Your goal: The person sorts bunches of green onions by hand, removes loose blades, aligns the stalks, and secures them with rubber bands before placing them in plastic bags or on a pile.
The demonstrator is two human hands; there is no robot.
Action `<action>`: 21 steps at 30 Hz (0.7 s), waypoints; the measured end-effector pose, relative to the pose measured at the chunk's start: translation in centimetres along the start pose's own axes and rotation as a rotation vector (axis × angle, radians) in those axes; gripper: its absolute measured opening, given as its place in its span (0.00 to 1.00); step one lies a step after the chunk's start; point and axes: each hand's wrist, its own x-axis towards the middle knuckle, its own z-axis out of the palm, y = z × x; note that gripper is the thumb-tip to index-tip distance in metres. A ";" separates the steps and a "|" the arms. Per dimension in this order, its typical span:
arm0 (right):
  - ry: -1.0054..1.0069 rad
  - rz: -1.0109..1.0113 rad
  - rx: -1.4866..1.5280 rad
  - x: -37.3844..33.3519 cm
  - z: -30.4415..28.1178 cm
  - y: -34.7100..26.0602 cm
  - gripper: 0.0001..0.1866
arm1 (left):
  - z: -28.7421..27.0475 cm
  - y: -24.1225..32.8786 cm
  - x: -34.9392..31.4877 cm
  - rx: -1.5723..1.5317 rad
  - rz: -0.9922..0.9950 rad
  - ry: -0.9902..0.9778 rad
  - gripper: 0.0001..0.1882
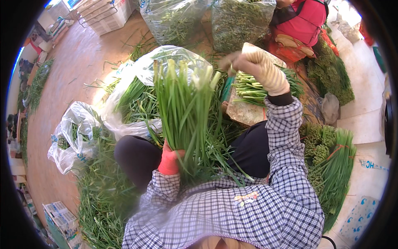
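My left hand (169, 159), in a red glove, is closed around the lower part of a bunch of garlic chives (181, 103). The bunch stands upright above my lap, pale cut ends at the top and loose leaves hanging over my thighs. My right hand (259, 70), in a cream striped glove, is raised to the right of the bunch, apart from it. Motion smears its fingers, so their grip is unclear. Below that hand, a pile of trimmed chives (250, 88) lies on a pale board (248, 117), stalk ends pointing left.
An open clear plastic bag (145, 74) of greens stands ahead on the left, a smaller bag (76, 143) beside it. Loose leaves (97, 195) heap at my left. Tied chive bundles (336, 166) lie at my right. Full bags (242, 25) and a person in red (304, 25) are beyond.
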 end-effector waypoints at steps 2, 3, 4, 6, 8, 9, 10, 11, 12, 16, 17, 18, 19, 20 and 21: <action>-0.095 0.076 -0.188 -1.2 -0.9 1.7 0.13 | -0.5 0.0 0.1 0.063 -0.031 0.006 0.35; -0.033 0.080 -0.195 -1.4 -0.5 2.9 0.17 | -0.5 -0.3 0.3 -0.009 -0.005 -0.038 0.32; -0.010 0.130 -0.173 -1.0 1.3 3.4 0.19 | -1.0 -0.5 0.1 -0.004 -0.007 -0.030 0.32; -0.159 0.192 -0.366 -0.3 5.5 0.5 0.19 | -2.1 -0.6 -0.2 -0.027 0.023 -0.036 0.31; -0.326 0.049 -0.410 -0.2 6.9 1.6 0.14 | -0.1 0.4 -0.2 -0.032 0.054 -0.068 0.30; -0.313 -0.147 -0.217 -1.2 7.2 1.5 0.10 | 0.7 1.0 -0.3 0.002 0.034 0.050 0.27; -0.526 -0.076 -0.340 -1.0 7.5 2.3 0.10 | 0.4 0.9 -0.5 0.007 0.039 0.100 0.25; -0.731 -0.078 -0.340 -1.1 8.3 1.9 0.10 | -0.2 0.8 -0.8 0.009 0.046 0.156 0.23; -0.937 -0.080 -0.339 -1.5 9.4 1.4 0.10 | -2.6 -0.2 -1.1 0.007 0.057 0.164 0.23; -1.091 -0.088 -0.680 -1.8 11.5 1.1 0.17 | -1.6 1.5 -1.3 -0.176 -0.071 0.140 0.27; -0.913 0.002 -0.737 -0.8 10.4 0.0 0.25 | -3.2 0.7 -1.2 -0.194 -0.012 0.065 0.28; -0.731 0.090 -0.785 -0.1 9.5 -0.5 0.33 | -4.8 0.0 -1.6 -0.209 0.047 -0.010 0.30; -0.447 0.005 -0.465 -0.2 8.1 1.6 0.43 | -3.1 0.1 -1.9 -0.207 -0.020 0.259 0.32; -0.162 -0.085 -0.149 -0.1 7.5 2.3 0.52 | -2.4 0.5 -1.7 -0.215 -0.019 0.250 0.32; -0.079 -0.085 -0.013 -0.1 7.0 2.6 0.57 | -1.8 0.8 -1.5 -0.177 -0.072 0.209 0.31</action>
